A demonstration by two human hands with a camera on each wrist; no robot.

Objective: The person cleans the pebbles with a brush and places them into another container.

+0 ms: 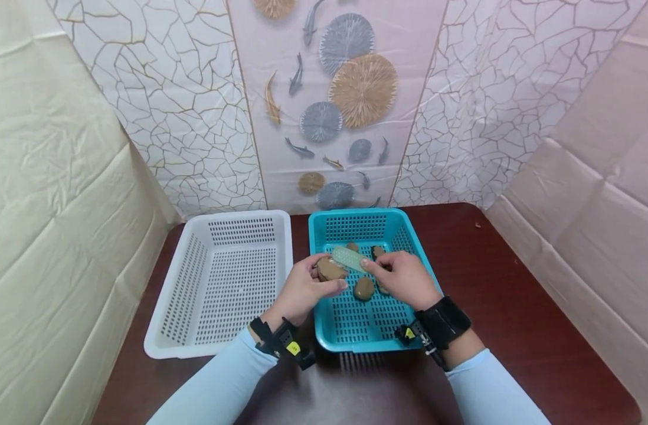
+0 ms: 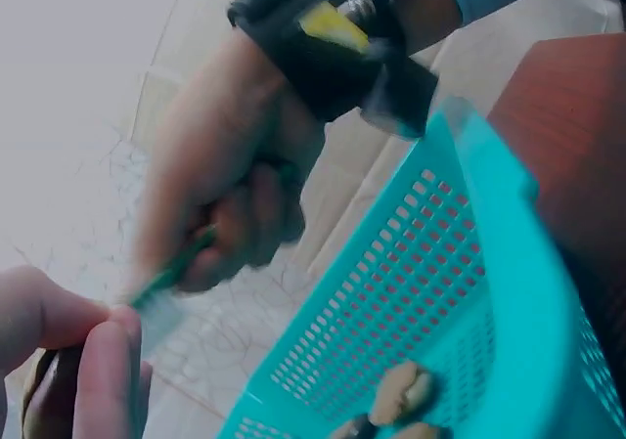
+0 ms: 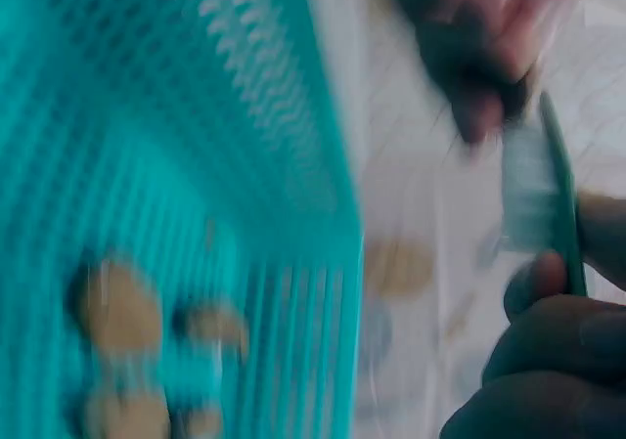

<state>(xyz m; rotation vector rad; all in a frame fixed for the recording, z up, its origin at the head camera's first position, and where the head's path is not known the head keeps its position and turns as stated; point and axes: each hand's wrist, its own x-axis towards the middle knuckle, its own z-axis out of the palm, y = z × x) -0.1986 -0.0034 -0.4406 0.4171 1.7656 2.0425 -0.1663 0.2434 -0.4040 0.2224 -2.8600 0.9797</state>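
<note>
My left hand (image 1: 297, 290) holds a flattish brown lump (image 1: 330, 270), perhaps a mud-coated stone or shell, over the left part of a teal basket (image 1: 318, 332). In my right hand (image 1: 413, 282) is a pale green brush (image 1: 348, 258), its end reaching to the lump. The right wrist view shows the brush's green back (image 3: 560, 190) and whitish bristles (image 3: 526, 190), with the bristles facing the left hand. Several similar brown lumps (image 1: 363, 288) lie inside the teal basket, some partly hidden by the right hand.
A white perforated basket (image 1: 287, 248) stands left of the teal one on a dark red-brown table (image 1: 515, 307). Patterned cloth (image 1: 196, 106) hangs behind the table, and beige cloth (image 1: 584, 195) borders its sides.
</note>
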